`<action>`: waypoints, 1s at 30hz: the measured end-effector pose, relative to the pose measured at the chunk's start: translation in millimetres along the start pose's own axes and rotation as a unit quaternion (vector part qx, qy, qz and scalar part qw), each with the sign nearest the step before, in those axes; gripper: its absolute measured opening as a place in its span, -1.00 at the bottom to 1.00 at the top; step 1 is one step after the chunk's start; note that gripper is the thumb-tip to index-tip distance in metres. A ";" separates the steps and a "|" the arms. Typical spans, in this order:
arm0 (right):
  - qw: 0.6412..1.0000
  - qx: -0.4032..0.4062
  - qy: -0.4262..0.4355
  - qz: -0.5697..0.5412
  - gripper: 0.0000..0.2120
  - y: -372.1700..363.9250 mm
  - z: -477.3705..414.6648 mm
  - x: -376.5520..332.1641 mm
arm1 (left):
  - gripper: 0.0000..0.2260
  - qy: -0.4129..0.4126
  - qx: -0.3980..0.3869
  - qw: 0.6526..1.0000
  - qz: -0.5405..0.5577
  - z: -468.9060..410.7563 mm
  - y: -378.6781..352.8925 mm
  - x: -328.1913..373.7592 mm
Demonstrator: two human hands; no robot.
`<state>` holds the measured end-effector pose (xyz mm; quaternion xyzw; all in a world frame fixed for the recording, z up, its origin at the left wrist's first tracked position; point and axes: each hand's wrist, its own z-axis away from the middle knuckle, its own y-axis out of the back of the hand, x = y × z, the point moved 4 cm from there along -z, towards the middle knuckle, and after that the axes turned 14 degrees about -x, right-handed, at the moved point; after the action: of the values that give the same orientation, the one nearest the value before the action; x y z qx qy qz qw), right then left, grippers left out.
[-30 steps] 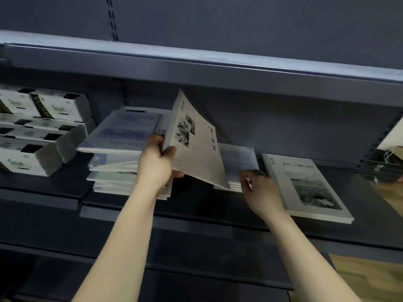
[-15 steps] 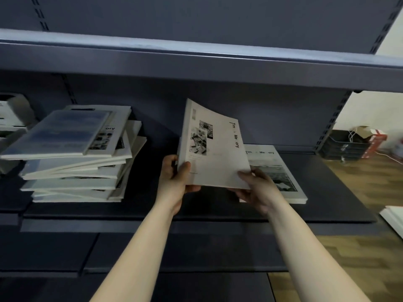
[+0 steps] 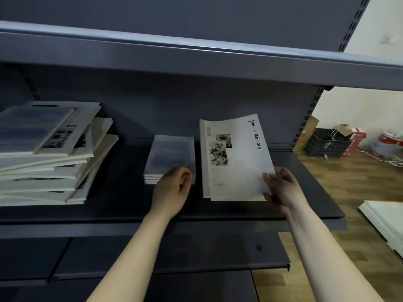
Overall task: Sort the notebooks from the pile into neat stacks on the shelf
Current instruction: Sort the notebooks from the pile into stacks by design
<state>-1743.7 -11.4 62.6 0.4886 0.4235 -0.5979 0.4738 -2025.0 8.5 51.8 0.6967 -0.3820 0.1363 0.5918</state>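
Observation:
A white notebook (image 3: 235, 158) with black lettering and small photos lies nearly flat on the right of the dark shelf (image 3: 122, 203), over another notebook. My right hand (image 3: 281, 188) pinches its near right corner. A small stack of blue-covered notebooks (image 3: 170, 155) sits in the middle of the shelf. My left hand (image 3: 174, 190) is at that stack's near edge, fingers curled and blurred, holding nothing I can make out. The untidy pile of notebooks (image 3: 50, 153) stands at the left.
An upper shelf (image 3: 196, 55) overhangs the work area. A lower shelf (image 3: 174, 253) juts out below. On the wooden floor at right stand a black crate (image 3: 327, 144), boxes and cables, and white boards (image 3: 386, 221) lie nearer.
The white notebook has gone from tilted in both hands down onto the right-hand stack. My left hand has let go of it and moved to the small blue stack. The view has swung right.

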 end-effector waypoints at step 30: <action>0.902 -0.036 0.047 0.427 -0.43 26.7 -12.8 20.7 | -0.77 -0.025 0.033 0.971 -0.235 0.0 -32.3 -3.4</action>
<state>-1716.8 -7.3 39.0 0.6327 0.2168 -0.2991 0.6807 -2004.9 10.0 26.3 0.7893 -0.2180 -0.0114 0.5739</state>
